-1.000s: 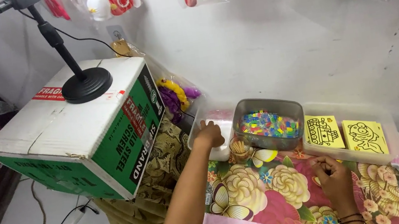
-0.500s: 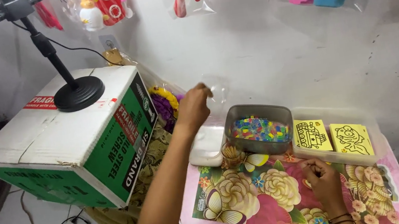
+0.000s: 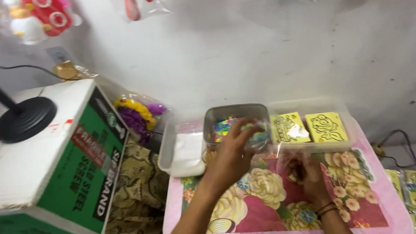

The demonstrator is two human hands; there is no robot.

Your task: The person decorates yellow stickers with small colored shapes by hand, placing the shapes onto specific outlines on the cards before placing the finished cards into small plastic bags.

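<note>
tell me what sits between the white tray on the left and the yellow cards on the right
In the head view, a grey tub of small colourful pieces sits between the white tray and the yellow cards; the left hand partly covers it.

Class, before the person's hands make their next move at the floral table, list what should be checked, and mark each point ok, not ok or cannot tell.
1. Left hand at the grey tub of coloured pieces: ok, it is at the near rim.
2. Left hand holding a piece: cannot tell, fingers blurred.
3. Right hand resting on the floral cloth: ok.
4. Right hand holding something: cannot tell.
5. Yellow picture cards lying flat in the clear tray: ok.
6. White tray beside the tub, apart from both hands: ok.
</note>
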